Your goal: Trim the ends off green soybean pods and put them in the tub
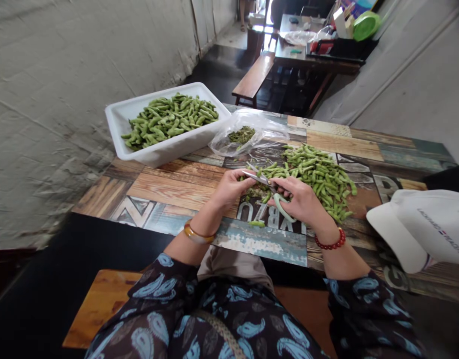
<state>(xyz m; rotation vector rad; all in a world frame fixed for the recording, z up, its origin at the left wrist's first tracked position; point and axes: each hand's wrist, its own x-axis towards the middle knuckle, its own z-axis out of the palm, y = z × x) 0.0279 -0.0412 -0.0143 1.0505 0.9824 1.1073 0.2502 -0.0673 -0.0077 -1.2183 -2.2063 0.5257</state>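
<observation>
At the left, a pale, rough wall (65, 89) runs beside your patterned desk (173, 192). On the desk's far left side you have a white tub (177, 148), its floor mostly covered by a heap of green pods (173, 119). Next along is your left hand (231, 190), an amber-coloured bangle (198, 235) on its wrist. Its grip is closed to a pinch, thumb and fingertips meeting right by the blade tips; you cannot tell from this view what is between them. Just beside the tub, beyond your hands, a clear plastic bag (222, 140) lies spread with dark green trimmings (242, 134) in it. A lone pod (257, 224) lies near the edge closest to you. The scissors (270, 184) point leftward toward your left fingertips, blades parted, with a bit of green near them. Your right hand (303, 200) has its grip wrapped around their pale green handles, and you wear a string of red beads (331, 244) on that wrist. Past that hand, a loose pile of pods (321, 174) spreads over the desk, some scattered leftward beneath the blades. Farthest right, a white cap (424, 227) shows at the side of the desk, its brim toward you.
</observation>
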